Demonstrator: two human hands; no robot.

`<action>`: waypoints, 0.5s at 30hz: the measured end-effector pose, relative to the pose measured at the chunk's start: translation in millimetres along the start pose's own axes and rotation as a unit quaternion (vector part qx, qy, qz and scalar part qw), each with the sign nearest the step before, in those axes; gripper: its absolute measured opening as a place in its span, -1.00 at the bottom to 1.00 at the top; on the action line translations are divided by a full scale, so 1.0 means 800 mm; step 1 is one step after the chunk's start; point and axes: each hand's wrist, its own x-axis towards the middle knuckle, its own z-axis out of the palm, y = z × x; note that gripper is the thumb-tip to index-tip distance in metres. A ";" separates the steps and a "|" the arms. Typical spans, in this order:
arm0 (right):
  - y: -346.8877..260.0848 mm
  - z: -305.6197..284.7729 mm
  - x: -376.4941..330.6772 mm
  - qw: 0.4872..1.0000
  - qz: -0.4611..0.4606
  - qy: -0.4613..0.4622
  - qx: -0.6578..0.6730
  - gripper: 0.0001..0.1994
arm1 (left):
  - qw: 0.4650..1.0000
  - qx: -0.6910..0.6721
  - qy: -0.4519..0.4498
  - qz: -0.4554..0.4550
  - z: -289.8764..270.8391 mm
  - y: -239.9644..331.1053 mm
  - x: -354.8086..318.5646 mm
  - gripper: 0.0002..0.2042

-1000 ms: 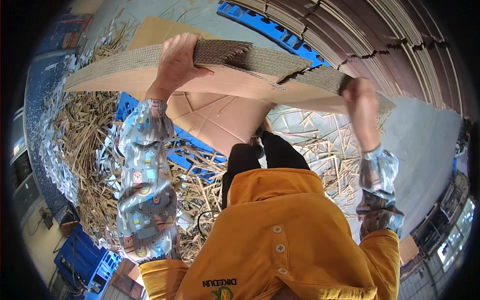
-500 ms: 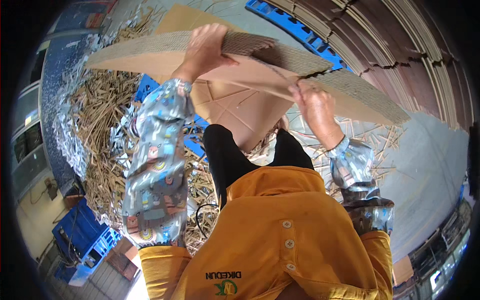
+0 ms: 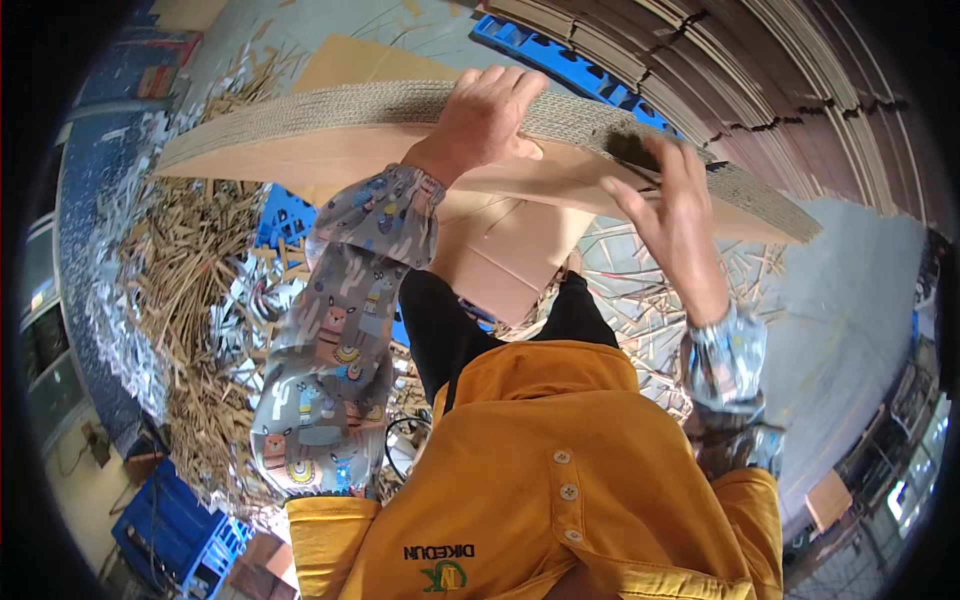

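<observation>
A thick stack of corrugated cardboard sheets stretches across in front of me, its wavy cut edges upward and its smooth brown face toward me. My left hand grips its upper edge near the middle, fingers over the edge and thumb on the near face. To the right, my right hand is at the same edge with thumb and fingers apart; whether its fingertips touch the cardboard I cannot tell. A shadow darkens the edge beside those fingers. Below the stack, a creased cardboard sheet shows in front of my legs.
Tall piles of brown cardboard stand at the far right, beside a blue plastic pallet. Cardboard strips and paper scraps heap up on the left. More strips litter the grey floor. A blue crate is at lower left.
My left hand has moved right along the stack's edge. My right hand has let go of the cardboard and spread its fingers. The raised, split section of the stack now lies more even.
</observation>
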 end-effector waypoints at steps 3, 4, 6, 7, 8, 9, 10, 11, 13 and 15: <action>-0.006 0.038 0.052 0.986 -0.088 0.016 -0.138 -0.29 | 0.999 -0.031 -0.036 0.010 -0.004 0.003 0.020 -0.33; -0.007 0.048 0.066 0.984 -0.086 0.018 -0.152 -0.29 | 0.999 -0.040 -0.027 0.018 -0.006 0.003 0.027 -0.33; -0.013 0.062 0.086 0.983 -0.058 -0.076 -0.157 -0.38 | 1.000 -0.013 -0.003 0.008 -0.009 0.001 0.031 -0.37; -0.016 0.067 0.090 0.987 -0.049 -0.071 -0.137 -0.43 | 0.999 -0.037 -0.017 -0.005 -0.009 -0.003 0.026 -0.38; -0.017 0.071 0.095 0.986 -0.053 -0.073 -0.142 -0.43 | 0.999 -0.039 -0.011 -0.008 -0.010 -0.009 0.024 -0.38; -0.019 0.073 0.096 0.985 -0.046 -0.073 -0.150 -0.42 | 0.999 -0.044 -0.009 -0.001 -0.012 -0.012 0.023 -0.38; -0.021 0.075 0.098 0.984 -0.037 -0.074 -0.157 -0.42 | 0.999 -0.050 -0.007 0.006 -0.013 -0.016 0.022 -0.38; -0.020 0.078 0.099 0.985 -0.031 -0.064 -0.154 -0.43 | 0.998 -0.061 -0.003 0.016 -0.013 -0.020 0.022 -0.41; -0.018 0.079 0.102 0.985 -0.037 -0.061 -0.158 -0.43 | 0.998 -0.066 0.004 0.022 -0.010 -0.024 0.025 -0.42; -0.016 0.079 0.102 0.985 -0.042 -0.058 -0.159 -0.44 | 0.997 -0.071 0.009 0.029 -0.006 -0.025 0.028 -0.43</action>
